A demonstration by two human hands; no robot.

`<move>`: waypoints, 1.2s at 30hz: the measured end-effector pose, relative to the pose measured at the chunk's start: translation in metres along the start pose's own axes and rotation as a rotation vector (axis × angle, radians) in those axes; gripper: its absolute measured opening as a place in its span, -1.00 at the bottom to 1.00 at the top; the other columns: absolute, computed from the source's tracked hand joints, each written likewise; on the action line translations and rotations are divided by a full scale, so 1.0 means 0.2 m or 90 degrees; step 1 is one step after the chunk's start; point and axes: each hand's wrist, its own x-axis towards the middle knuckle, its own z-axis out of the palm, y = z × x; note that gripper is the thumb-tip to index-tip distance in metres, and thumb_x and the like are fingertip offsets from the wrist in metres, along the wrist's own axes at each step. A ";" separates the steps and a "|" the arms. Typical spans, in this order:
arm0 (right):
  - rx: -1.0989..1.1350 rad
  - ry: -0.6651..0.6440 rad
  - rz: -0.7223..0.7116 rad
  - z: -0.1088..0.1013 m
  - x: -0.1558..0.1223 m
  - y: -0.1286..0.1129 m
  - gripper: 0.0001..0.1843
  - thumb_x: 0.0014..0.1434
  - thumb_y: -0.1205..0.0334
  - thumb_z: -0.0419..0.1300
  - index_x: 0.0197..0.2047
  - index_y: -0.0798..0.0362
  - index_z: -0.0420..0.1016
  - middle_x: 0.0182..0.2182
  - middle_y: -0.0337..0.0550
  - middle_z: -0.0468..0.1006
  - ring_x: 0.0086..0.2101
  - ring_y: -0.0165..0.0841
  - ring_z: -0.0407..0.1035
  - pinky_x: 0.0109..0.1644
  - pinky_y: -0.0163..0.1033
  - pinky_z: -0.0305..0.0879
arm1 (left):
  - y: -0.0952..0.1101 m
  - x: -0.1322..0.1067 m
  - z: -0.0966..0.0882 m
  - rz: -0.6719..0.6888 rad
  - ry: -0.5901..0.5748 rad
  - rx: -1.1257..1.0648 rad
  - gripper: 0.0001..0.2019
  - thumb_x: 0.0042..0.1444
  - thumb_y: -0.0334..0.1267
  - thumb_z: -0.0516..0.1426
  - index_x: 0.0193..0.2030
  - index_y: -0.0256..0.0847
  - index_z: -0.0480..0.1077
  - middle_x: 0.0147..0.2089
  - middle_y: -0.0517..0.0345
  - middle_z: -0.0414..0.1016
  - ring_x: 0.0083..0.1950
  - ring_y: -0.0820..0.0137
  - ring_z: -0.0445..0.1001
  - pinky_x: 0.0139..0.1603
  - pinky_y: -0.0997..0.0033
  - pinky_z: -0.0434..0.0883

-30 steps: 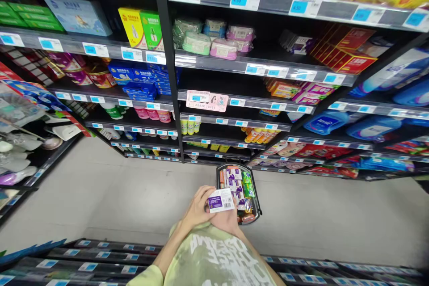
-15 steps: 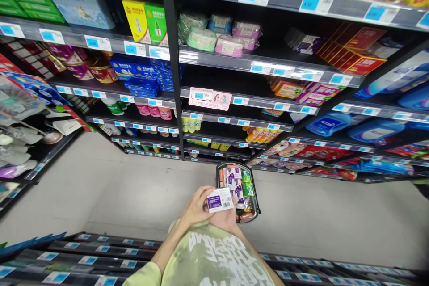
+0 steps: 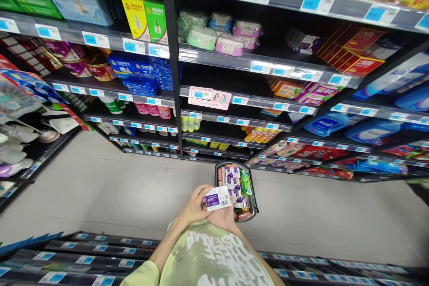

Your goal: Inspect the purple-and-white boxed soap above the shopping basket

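Observation:
In front of my body I hold a small white and purple box (image 3: 217,198), its printed side with a barcode turned up. My left hand (image 3: 195,204) grips the box at its left end, fingers curled round the edge. Under its right part is my right hand (image 3: 223,217), closed against the box; most of its fingers are hidden. Just beyond my hands a black shopping basket (image 3: 254,187) stands on the floor. Inside lie several white and purple boxes (image 3: 232,178), green packs (image 3: 246,182) and orange items along the left side.
Tall shelves rise ahead, with wrapped soap boxes (image 3: 202,37), red boxes (image 3: 357,56), blue boxes (image 3: 140,85) and blue detergent bottles (image 3: 328,124). A rack of hanging utensils (image 3: 16,143) borders the left. Behind me runs another shelf (image 3: 83,259). Grey floor (image 3: 127,187) lies between.
The view has shifted very slightly. Both hands keep the box in nearly the same position, and the basket has not moved on the floor.

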 end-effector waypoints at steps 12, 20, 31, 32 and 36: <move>-0.003 0.000 0.022 0.04 0.00 0.00 -0.48 0.21 -0.24 0.07 -0.07 -0.03 0.58 -0.10 -0.13 0.64 -0.10 -0.17 0.45 -0.09 -0.02 0.38 | -0.02 -0.02 0.00 -0.015 0.026 0.031 -0.24 -0.03 -0.46 0.20 0.35 -0.11 0.14 0.26 -0.06 0.29 0.25 0.18 0.34 0.27 0.13 0.39; -0.186 -0.017 0.031 -0.05 0.05 0.04 -0.43 -0.08 -0.25 0.37 -0.11 -0.04 0.58 -0.02 -0.07 0.59 0.01 -0.05 0.40 0.03 0.03 0.33 | -0.05 -0.05 -0.03 -0.031 0.047 0.118 -0.17 -0.02 -0.47 0.23 0.41 -0.11 0.06 0.26 -0.07 0.25 0.28 0.13 0.27 0.29 0.05 0.33; -0.099 0.105 0.065 -0.07 0.10 0.04 -0.47 0.00 -0.17 0.44 -0.11 0.03 0.56 -0.29 -0.15 0.64 -0.04 -0.16 0.48 0.10 -0.03 0.34 | -0.01 -0.04 0.02 -0.100 0.045 -0.046 -0.26 -0.08 -0.44 0.30 0.29 -0.12 0.23 0.22 -0.02 0.36 0.23 0.19 0.39 0.26 0.16 0.38; -0.089 0.120 0.069 -0.07 0.10 0.03 -0.52 0.02 -0.14 0.44 -0.13 0.03 0.56 -0.29 -0.14 0.65 -0.04 -0.15 0.48 0.11 -0.02 0.34 | 0.00 -0.04 0.03 -0.121 0.036 -0.088 -0.26 -0.11 -0.43 0.32 0.27 -0.11 0.26 0.22 0.00 0.38 0.22 0.19 0.41 0.27 0.17 0.38; -0.080 0.138 0.091 -0.07 0.09 0.02 -0.57 0.09 -0.10 0.38 -0.14 0.05 0.55 -0.18 -0.04 0.66 -0.01 -0.07 0.49 0.13 0.08 0.34 | -0.01 -0.06 0.06 -0.222 0.020 -0.328 -0.23 -0.15 -0.41 0.39 0.24 -0.14 0.24 0.22 -0.04 0.42 0.22 0.13 0.44 0.27 0.11 0.37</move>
